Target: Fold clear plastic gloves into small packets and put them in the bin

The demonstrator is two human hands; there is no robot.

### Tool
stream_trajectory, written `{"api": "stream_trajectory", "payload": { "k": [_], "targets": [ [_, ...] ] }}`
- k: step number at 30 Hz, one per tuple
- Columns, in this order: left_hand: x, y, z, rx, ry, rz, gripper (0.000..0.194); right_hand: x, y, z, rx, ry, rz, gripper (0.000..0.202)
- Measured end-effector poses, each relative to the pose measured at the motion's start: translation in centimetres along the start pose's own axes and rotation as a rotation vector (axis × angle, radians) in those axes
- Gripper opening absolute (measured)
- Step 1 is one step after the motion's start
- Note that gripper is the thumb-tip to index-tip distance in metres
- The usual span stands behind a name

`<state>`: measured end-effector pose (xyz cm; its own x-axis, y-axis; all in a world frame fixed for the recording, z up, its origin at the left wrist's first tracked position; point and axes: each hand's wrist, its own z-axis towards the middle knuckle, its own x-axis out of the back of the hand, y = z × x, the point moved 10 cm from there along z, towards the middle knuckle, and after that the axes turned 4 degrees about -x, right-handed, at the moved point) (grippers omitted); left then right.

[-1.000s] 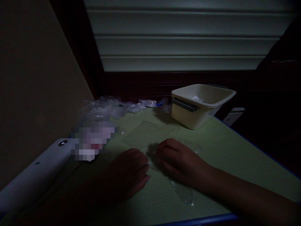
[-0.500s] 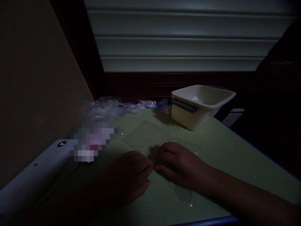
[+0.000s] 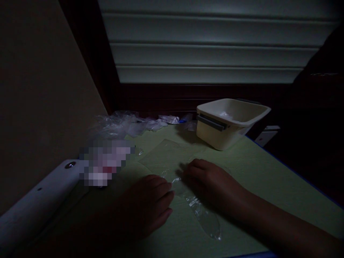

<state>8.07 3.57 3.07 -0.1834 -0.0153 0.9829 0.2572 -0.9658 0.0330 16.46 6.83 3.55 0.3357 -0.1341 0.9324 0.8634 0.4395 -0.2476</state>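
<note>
A thin clear plastic sheet (image 3: 163, 154) lies nearly flat on the light green tabletop, with a rounded, finger-like strip (image 3: 208, 220) toward the front that resembles part of a disposable glove. My left hand (image 3: 153, 206) rests palm down at its near edge, fingers loosely bent and the thumb apart, with no grip visible. To its right, my right hand (image 3: 201, 175) hovers low or rests over the plastic, fingers bent downward and slightly spread. Its fingertips are dark and partly hidden. Wrinkles shine in the plastic between the two hands.
A cream bin (image 3: 223, 134) with grey handles stands at the back right, some clear plastic inside. Crumpled plastic (image 3: 118, 123) lines the back left. A blurred-out item (image 3: 107, 163) and a long white object (image 3: 40, 193) lie at left. A wall and slatted shutter (image 3: 204, 50) border the table.
My right hand has shifted slightly right, away from the left hand. More wrinkled plastic shows between them, and the part right of my right hand is less visible. My left hand is nearly still.
</note>
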Motion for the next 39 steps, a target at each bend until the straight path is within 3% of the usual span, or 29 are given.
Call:
{"api": "stream_trajectory", "payload": {
  "k": [6,11,17,23,34,39],
  "targets": [
    [0.4,0.0,-0.1,0.003,0.044,0.046,0.005,0.6,1.0,0.0,-0.051,0.006,-0.08,0.015],
    [1.5,-0.1,-0.3,0.036,0.126,0.108,0.004,0.7,-0.8,0.0,0.058,-0.022,-0.018,0.015],
    [1.1,0.7,-0.1,-0.014,0.086,0.062,0.011,-0.5,-2.4,-0.5,0.162,-0.106,-0.018,0.012],
    [0.7,-0.2,-0.1,0.031,0.052,0.083,0.01,-0.4,-2.8,-0.4,0.163,-0.162,0.055,0.016],
    [2.0,0.1,-0.5,-0.017,0.235,0.147,0.009,1.3,-4.1,-1.3,0.215,-0.223,0.34,0.016],
    [0.3,0.4,0.0,-0.039,0.067,0.049,0.009,1.2,-5.2,-2.0,0.285,-0.301,0.498,0.026]
  ]
}}
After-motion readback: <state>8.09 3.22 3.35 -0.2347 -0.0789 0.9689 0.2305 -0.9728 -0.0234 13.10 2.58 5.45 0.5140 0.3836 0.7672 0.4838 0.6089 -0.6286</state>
